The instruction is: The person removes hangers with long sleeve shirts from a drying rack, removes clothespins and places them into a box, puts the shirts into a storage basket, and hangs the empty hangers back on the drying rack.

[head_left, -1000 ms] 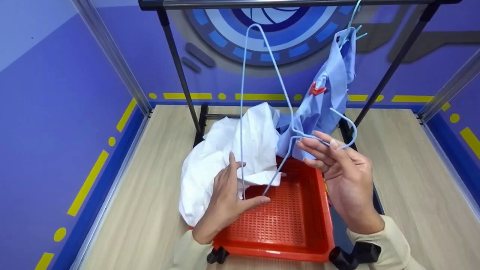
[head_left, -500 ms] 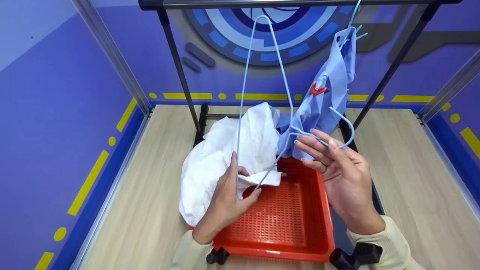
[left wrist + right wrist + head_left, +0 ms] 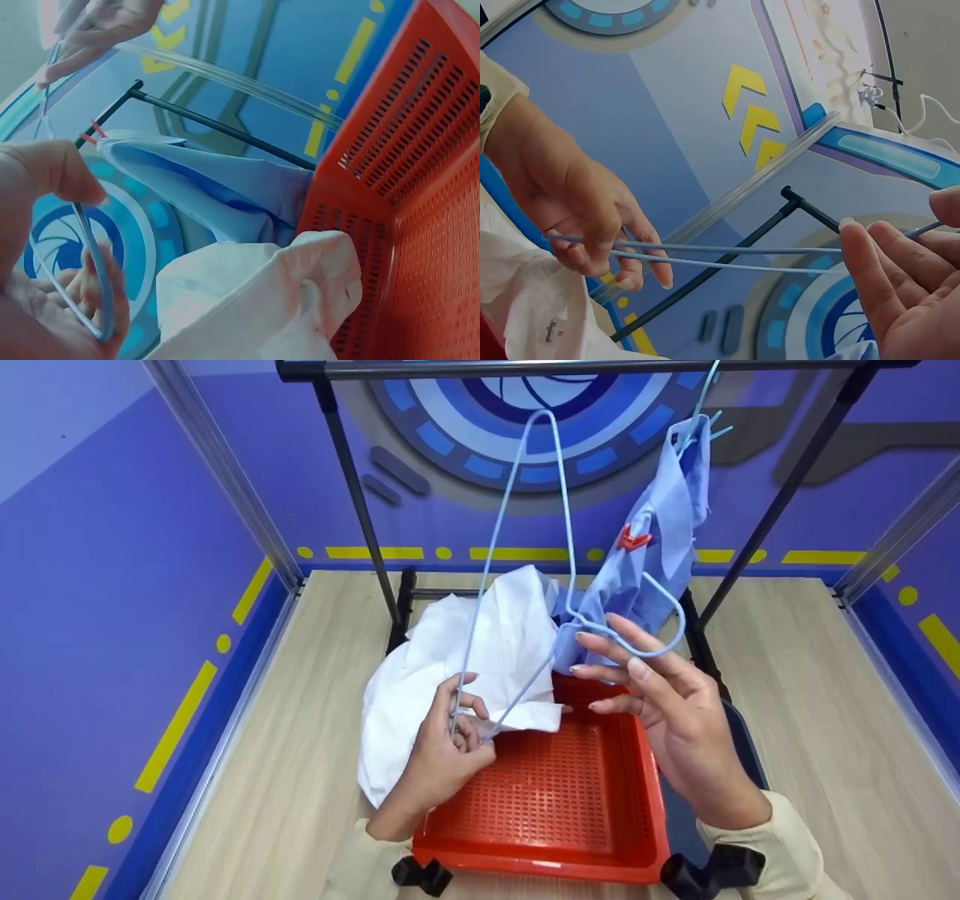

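A light blue wire clothes hanger is held up over the basket, its hook pointing to the right. My left hand curls its fingers around the hanger's lower-left corner. In the left wrist view the wire runs through that hand between thumb and fingers. Near the hook's base, my right hand pinches the wire between thumb and index finger, with the other fingers spread. Behind the left hand, a bunched white garment drapes over the basket's left side; a small label shows on it in the right wrist view.
A red perforated basket stands below the hands. Above the back runs a black rail on slanted posts. A blue garment hangs there from a pale green hanger, with a red clothespin on it. Blue panels enclose the sides.
My left hand has shifted slightly left and down, and its fingers have closed around the hanger's corner. The hanger has tilted, its hook moving left along with my right hand.
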A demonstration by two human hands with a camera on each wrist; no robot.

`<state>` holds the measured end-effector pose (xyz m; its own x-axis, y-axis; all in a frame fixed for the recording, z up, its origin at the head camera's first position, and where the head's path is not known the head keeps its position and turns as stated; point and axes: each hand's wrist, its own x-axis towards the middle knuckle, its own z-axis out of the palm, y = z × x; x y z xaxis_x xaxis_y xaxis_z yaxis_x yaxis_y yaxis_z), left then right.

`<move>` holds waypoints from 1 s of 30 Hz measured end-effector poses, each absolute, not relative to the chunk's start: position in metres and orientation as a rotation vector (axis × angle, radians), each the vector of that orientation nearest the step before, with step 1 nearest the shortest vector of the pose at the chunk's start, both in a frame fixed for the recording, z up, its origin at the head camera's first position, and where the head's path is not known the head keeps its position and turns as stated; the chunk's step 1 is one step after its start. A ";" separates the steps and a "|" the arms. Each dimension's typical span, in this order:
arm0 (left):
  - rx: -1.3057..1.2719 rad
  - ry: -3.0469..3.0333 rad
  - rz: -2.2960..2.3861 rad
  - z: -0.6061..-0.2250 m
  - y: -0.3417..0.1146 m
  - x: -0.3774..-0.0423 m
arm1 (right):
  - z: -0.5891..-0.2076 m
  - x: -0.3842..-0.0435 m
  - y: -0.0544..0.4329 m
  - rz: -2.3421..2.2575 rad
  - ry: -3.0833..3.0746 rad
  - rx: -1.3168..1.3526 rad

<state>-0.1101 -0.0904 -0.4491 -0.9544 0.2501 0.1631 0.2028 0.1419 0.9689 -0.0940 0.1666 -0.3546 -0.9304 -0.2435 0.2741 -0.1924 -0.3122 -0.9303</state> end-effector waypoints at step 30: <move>0.521 1.533 2.305 -0.424 -0.122 -0.127 | -0.390 -0.105 0.191 -2.491 1.873 -0.438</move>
